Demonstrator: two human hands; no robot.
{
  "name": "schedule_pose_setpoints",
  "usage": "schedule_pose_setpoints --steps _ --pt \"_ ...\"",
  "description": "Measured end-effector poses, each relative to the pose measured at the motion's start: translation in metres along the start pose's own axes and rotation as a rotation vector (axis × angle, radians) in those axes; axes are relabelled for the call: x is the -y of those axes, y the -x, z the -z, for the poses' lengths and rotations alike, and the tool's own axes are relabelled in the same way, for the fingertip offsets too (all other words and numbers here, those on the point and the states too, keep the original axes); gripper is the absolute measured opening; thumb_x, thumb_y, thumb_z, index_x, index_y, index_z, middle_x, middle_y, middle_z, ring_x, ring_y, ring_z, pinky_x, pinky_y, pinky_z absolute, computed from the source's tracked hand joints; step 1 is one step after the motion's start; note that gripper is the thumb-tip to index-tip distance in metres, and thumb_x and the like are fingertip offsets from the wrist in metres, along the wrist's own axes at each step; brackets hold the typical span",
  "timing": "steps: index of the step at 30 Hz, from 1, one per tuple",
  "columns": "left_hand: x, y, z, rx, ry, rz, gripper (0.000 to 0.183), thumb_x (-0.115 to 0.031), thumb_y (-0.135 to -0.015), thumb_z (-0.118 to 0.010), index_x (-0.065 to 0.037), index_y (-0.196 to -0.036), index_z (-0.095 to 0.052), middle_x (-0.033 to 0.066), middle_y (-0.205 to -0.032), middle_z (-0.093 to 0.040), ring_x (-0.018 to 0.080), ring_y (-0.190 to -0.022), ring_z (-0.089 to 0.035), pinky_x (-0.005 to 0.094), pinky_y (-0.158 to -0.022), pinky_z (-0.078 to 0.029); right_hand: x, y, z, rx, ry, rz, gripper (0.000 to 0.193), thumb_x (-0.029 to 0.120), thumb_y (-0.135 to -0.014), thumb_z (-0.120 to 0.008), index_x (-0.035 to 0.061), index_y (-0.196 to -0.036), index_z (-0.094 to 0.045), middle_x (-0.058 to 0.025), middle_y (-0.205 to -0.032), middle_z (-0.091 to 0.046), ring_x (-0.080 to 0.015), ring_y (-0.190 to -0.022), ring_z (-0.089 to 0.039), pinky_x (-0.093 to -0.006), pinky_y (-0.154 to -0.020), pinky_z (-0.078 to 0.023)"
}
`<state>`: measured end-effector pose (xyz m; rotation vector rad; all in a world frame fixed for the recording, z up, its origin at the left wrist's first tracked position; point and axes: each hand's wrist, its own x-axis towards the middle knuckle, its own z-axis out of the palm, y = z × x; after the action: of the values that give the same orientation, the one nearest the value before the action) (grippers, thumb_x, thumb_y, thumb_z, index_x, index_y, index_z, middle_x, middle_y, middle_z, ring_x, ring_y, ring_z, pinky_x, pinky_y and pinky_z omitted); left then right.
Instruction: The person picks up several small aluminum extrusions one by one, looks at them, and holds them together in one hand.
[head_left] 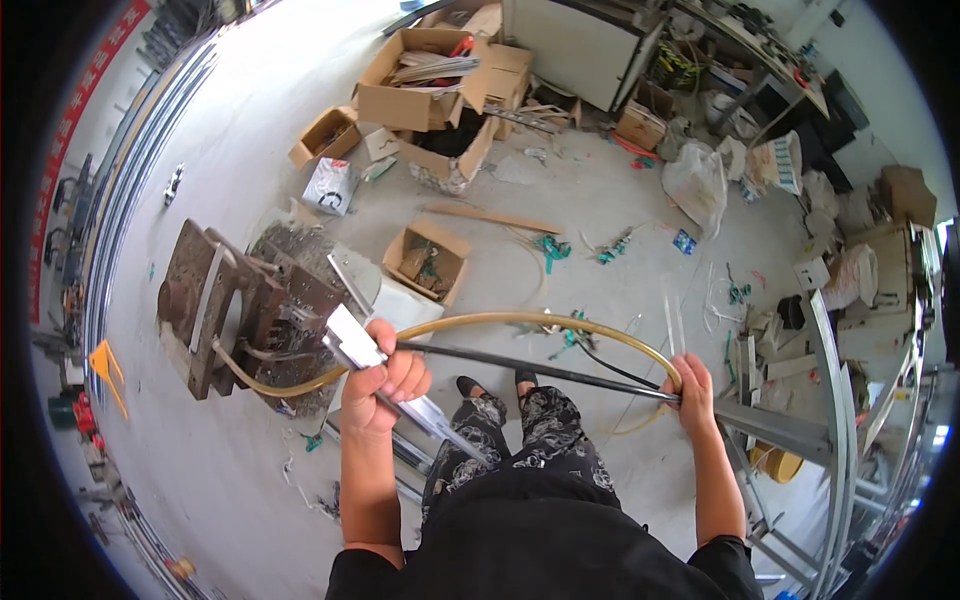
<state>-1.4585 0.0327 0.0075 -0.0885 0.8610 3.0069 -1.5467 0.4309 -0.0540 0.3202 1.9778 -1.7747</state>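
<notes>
Hands first: the left hand is clenched around a short silver metal profile, held up at chest height, while the right hand is closed around the far end of a thin black strip that runs straight across between both fists. A yellowish hose arches over that strip from the right fist and sweeps down left to the rusty brown press machine on the floor.

Packages now. Up top sits a big open brown cardboard box stuffed with papers, more brown cartons crowding its right side. Left of it, one small open carton, and just below that a white printed bag. Nearer the feet, one low open box holds green bits. A white plastic sack slumps at upper right. Along the far left wall runs a red banner with pale lettering, too warped to make out.

Room to move: bare grey concrete stretches wide at upper left; the right side is hemmed in by a grey metal rack frame and clutter. Two black shoes stand just under the strip.
</notes>
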Motion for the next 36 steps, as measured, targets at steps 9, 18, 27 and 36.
schedule_pose_setpoints --steps 9,18,27,36 --pt "0.008 0.009 0.009 -0.111 -0.017 0.187 0.028 -0.010 -0.073 -0.063 -0.010 -0.095 -0.045 -0.0006 -0.057 -0.039 0.0113 -0.053 -0.039 0.0263 -0.053 -0.033 -0.116 0.044 -0.064 -0.524 -0.206 -0.066 0.023 0.027 -0.089 -0.050 0.0103 -0.074 -0.047 0.0025 -0.053 -0.043 -0.0062 -0.043 -0.043 -0.0211 -0.036 -0.028" --pt "-0.008 -0.055 0.023 -0.262 0.048 0.055 0.031 -0.012 -0.082 -0.059 -0.008 -0.109 -0.047 -0.0004 -0.067 -0.044 0.0117 -0.064 -0.041 0.0271 -0.062 -0.037 -0.187 -0.102 -0.197 -0.524 -0.537 -0.088 0.026 0.029 -0.089 -0.047 0.0104 -0.073 -0.040 -0.0005 -0.054 -0.037 -0.0121 -0.039 -0.040 -0.0253 -0.034 -0.032" --pt "-0.040 -0.125 0.050 -0.371 -0.012 -0.135 0.032 -0.013 -0.080 -0.063 -0.008 -0.108 -0.049 -0.0009 -0.071 -0.048 0.0113 -0.067 -0.046 0.0272 -0.064 -0.041 -0.180 -0.208 -0.314 -0.539 -0.836 -0.111 0.015 0.013 -0.084 -0.041 0.0034 -0.073 -0.039 -0.0150 -0.062 -0.053 -0.0280 -0.053 -0.057 -0.0417 -0.052 -0.054" --pt "-0.097 -0.175 0.120 -0.593 0.172 -0.447 0.016 -0.018 -0.080 -0.061 -0.011 -0.073 -0.049 -0.0006 -0.072 -0.050 0.0126 -0.067 -0.048 0.0294 -0.067 -0.042 -0.086 -0.195 -0.231 -0.232 -0.833 -0.107 0.019 0.020 -0.090 -0.044 0.0085 -0.076 -0.041 -0.0180 -0.091 -0.064 -0.0304 -0.086 -0.062 -0.0351 -0.076 -0.045"
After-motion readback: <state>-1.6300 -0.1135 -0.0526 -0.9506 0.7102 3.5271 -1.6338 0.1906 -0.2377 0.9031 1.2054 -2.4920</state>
